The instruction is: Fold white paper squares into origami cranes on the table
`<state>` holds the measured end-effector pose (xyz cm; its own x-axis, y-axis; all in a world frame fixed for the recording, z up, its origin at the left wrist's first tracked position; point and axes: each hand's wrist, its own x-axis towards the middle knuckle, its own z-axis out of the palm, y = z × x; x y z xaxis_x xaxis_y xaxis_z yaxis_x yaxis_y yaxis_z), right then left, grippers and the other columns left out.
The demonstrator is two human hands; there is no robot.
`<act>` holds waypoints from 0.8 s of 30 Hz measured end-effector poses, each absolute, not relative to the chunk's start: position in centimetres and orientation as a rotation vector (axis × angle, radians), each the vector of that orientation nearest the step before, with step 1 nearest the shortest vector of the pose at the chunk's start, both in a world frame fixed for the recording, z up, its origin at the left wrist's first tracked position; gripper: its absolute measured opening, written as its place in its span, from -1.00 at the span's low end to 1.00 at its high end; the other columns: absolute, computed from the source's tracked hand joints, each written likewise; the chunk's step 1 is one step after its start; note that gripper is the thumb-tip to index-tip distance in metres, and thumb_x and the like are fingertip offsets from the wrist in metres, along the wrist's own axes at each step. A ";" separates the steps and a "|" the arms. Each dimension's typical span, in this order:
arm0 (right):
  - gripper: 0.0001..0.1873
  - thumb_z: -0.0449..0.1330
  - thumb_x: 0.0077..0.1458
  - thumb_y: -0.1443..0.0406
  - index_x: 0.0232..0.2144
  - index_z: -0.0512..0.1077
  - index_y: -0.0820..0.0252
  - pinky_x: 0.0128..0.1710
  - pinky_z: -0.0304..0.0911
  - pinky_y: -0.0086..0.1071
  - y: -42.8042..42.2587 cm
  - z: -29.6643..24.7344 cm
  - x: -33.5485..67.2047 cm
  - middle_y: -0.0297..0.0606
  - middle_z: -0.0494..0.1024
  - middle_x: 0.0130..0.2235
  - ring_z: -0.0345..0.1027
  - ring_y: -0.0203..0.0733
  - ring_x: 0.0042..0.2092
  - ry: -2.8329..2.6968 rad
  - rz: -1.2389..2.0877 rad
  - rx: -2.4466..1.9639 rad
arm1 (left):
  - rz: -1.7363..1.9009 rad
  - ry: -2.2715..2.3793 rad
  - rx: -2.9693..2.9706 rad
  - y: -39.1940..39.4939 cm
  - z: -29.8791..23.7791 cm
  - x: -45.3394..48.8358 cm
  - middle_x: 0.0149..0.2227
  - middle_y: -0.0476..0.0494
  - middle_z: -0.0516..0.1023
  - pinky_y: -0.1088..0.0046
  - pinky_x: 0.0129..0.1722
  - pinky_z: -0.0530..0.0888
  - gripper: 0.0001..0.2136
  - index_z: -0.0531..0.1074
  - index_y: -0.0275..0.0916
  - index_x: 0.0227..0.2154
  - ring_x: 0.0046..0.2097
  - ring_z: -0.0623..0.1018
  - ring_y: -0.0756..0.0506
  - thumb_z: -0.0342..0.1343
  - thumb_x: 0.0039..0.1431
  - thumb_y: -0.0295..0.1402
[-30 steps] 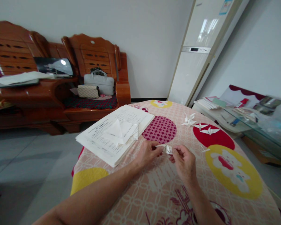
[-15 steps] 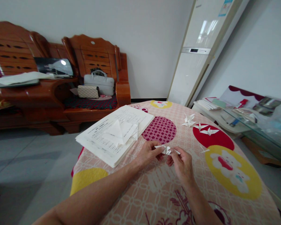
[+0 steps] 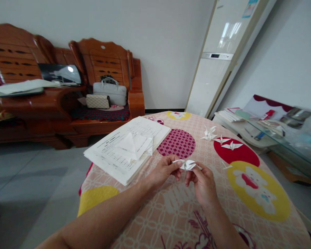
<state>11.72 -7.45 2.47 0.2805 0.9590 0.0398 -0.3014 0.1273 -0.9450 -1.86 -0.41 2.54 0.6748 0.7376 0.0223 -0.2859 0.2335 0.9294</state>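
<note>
Between my two hands, above the tablecloth, is a small white paper crane (image 3: pixel 188 165) with its wings spread sideways. My left hand (image 3: pixel 169 167) pinches the left wing between thumb and fingers. On the other side, my right hand (image 3: pixel 202 177) grips the right wing, with the thumb along it. Several finished paper cranes (image 3: pixel 232 146) rest on the table beyond my right hand. A stack of printed paper (image 3: pixel 111 157) lies to the left of my hands, with folded white paper pieces (image 3: pixel 132 147) on top.
The round table wears a pink patterned tablecloth (image 3: pixel 150 214). A thin scrap of paper (image 3: pixel 226 166) lies right of my hands. Past the right edge stands a glass-topped table (image 3: pixel 280 135) with papers and bags. Wooden chairs (image 3: pixel 106 65) and a tall air conditioner (image 3: pixel 209 76) stand behind.
The crane's wings look more opened out and its body shows more clearly. My right hand has shifted slightly right; the left hand stays almost in place.
</note>
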 end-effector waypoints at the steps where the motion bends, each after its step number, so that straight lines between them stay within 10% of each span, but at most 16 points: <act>1: -0.75 0.22 0.09 0.15 -0.48 0.45 0.22 -0.66 0.18 -0.48 -7.4 2.5 11.7 -0.40 0.38 -0.62 0.23 -0.34 -0.62 -0.805 1.109 -1.016 | 0.736 0.459 1.120 -0.4 2.4 -1.8 -0.52 -0.01 0.42 0.57 -0.53 0.40 -0.64 0.33 -0.32 -0.45 -0.54 0.42 0.07 0.21 0.06 -0.08; 24: -0.62 0.18 0.11 0.12 -0.63 0.34 0.22 -0.74 0.06 -0.51 -7.4 2.3 11.3 -0.46 0.21 -0.70 0.18 -0.36 -0.69 -0.763 1.278 -0.986 | 0.548 0.417 1.031 -0.6 1.7 -1.5 -0.58 -0.05 0.43 0.61 -0.62 0.34 -0.63 0.38 -0.36 -0.52 -0.61 0.39 0.08 0.21 0.07 -0.10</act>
